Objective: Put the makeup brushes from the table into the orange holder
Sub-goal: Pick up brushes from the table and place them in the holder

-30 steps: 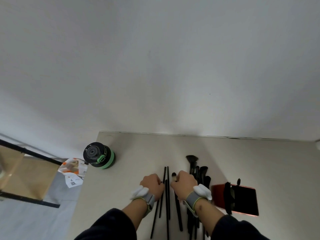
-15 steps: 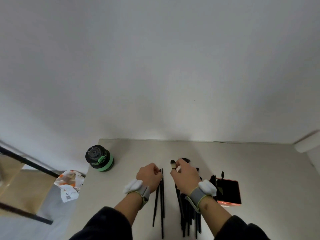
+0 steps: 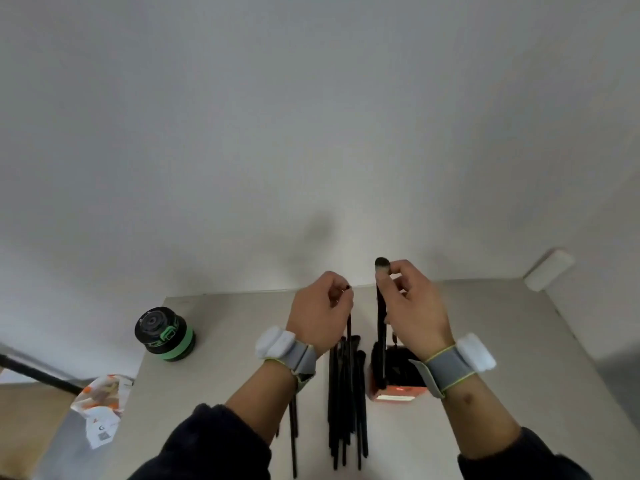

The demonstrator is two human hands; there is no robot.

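Observation:
My right hand (image 3: 414, 308) is raised above the table and pinches a black makeup brush (image 3: 381, 327) near its grey bristle tip; the brush hangs upright with its lower end inside the orange holder (image 3: 394, 392). My left hand (image 3: 320, 315) is also lifted and grips a thin black brush (image 3: 349, 329) by its upper end, hanging down beside the holder. Several black brushes (image 3: 344, 403) lie in a bundle on the table (image 3: 235, 368) between my forearms, with two more (image 3: 294, 431) partly hidden under my left forearm. The holder holds dark brushes inside.
A black and green round container (image 3: 165, 336) stands at the table's back left. A crumpled white and orange packet (image 3: 100, 403) lies off the left edge. A white block (image 3: 549, 273) sits at the far right corner against the wall.
Both hands rose from the table, each lifting a brush. The right hand carried its brush over the orange holder and stood it upright. The view tilted so the holder sits under the right wrist.

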